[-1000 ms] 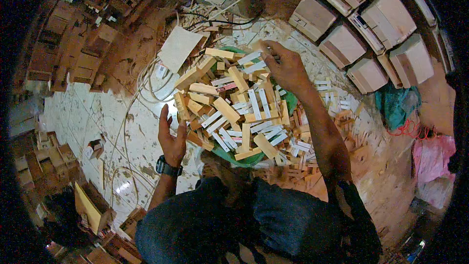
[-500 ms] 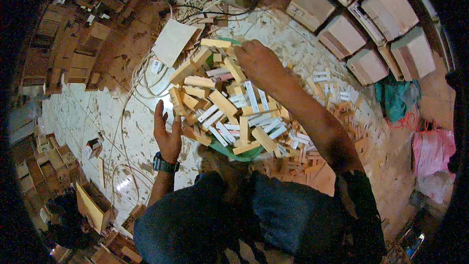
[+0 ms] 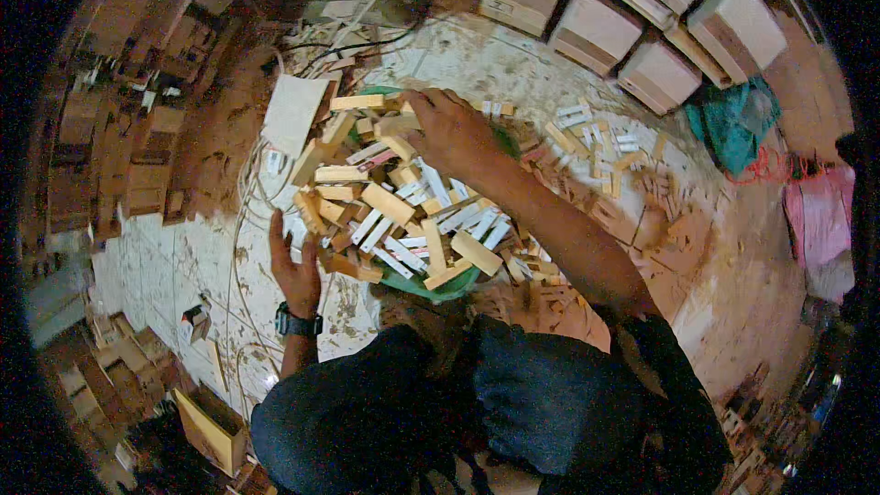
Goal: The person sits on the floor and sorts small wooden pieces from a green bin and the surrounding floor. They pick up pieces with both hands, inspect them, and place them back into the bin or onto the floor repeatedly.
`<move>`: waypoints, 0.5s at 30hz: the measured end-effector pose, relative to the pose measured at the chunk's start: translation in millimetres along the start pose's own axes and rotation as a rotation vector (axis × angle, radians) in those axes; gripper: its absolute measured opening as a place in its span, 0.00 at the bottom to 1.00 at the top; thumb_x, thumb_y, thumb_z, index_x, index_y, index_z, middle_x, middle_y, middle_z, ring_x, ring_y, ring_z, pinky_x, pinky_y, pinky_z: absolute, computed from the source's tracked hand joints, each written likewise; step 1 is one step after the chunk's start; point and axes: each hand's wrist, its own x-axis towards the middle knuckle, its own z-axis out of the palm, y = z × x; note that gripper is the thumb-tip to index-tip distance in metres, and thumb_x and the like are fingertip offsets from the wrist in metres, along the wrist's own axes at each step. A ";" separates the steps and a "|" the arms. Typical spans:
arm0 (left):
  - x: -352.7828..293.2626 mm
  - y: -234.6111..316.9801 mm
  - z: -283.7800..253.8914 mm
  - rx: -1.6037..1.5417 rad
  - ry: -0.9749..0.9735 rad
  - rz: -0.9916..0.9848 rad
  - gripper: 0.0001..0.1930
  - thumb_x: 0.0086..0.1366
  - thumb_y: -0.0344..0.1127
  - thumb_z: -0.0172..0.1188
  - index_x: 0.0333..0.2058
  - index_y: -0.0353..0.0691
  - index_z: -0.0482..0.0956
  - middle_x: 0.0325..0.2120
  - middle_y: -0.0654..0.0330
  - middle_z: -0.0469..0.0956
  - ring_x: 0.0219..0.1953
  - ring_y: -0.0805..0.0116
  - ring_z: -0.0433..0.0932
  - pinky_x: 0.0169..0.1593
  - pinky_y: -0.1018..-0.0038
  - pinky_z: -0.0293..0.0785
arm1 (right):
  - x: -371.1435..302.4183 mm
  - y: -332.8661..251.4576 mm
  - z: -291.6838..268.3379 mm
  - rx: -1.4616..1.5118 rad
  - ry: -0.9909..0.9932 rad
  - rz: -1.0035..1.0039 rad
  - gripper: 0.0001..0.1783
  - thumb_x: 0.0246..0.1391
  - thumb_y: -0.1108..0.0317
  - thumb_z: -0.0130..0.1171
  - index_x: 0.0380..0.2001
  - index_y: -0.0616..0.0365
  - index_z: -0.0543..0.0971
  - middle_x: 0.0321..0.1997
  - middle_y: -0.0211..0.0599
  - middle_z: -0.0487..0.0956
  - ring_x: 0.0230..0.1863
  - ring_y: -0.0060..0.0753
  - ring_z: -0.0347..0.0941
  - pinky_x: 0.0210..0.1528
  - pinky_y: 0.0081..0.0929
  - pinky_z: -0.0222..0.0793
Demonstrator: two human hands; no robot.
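A green tub [image 3: 445, 291] heaped with short wooden blocks [image 3: 388, 204] and white-faced strips [image 3: 403, 258] sits in front of my knees. At the heap's left side is my left hand [image 3: 295, 266], a dark watch on its wrist. Its fingers are spread, close beside the outermost blocks, and grip nothing. My right arm reaches across the tub's right side. On the far part of the heap, my right hand [image 3: 449, 133] bends its fingers down among the blocks. Its back hides the fingertips and whatever they hold.
Loose wooden pieces [image 3: 600, 147] lie on the floor right of the tub. A pale board [image 3: 293, 115] and cables lie at the far left. Cartons [image 3: 596, 32] are stacked at the far right, near a teal bag [image 3: 731, 124] and a pink sack [image 3: 819, 220].
The view has turned a little, so the tub and both hands appear further left. Against the heap, both hands keep nearly the same places.
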 end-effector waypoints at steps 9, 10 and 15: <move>51.9 49.3 15.0 0.369 -0.139 0.488 0.27 0.61 0.33 0.58 0.59 0.38 0.65 0.61 0.46 0.62 0.64 0.49 0.59 0.64 0.58 0.58 | 10.8 4.7 1.3 -0.166 0.006 -0.074 0.21 0.47 0.69 0.56 0.48 0.61 0.74 0.38 0.43 0.76 0.43 0.43 0.72 0.47 0.39 0.69; 62.2 57.0 16.2 0.417 -0.183 0.559 0.26 0.61 0.33 0.59 0.58 0.39 0.67 0.61 0.47 0.63 0.64 0.49 0.59 0.64 0.59 0.58 | 10.5 6.2 4.2 -0.124 0.080 -0.070 0.20 0.46 0.69 0.55 0.45 0.63 0.74 0.37 0.45 0.75 0.42 0.43 0.72 0.44 0.39 0.70; 122.2 74.8 53.0 0.583 -0.436 0.741 0.28 0.59 0.32 0.61 0.59 0.44 0.67 0.60 0.51 0.63 0.63 0.47 0.59 0.64 0.59 0.58 | 20.0 1.8 24.5 -0.304 0.131 -0.141 0.17 0.45 0.65 0.57 0.39 0.61 0.78 0.38 0.44 0.75 0.44 0.45 0.71 0.45 0.39 0.70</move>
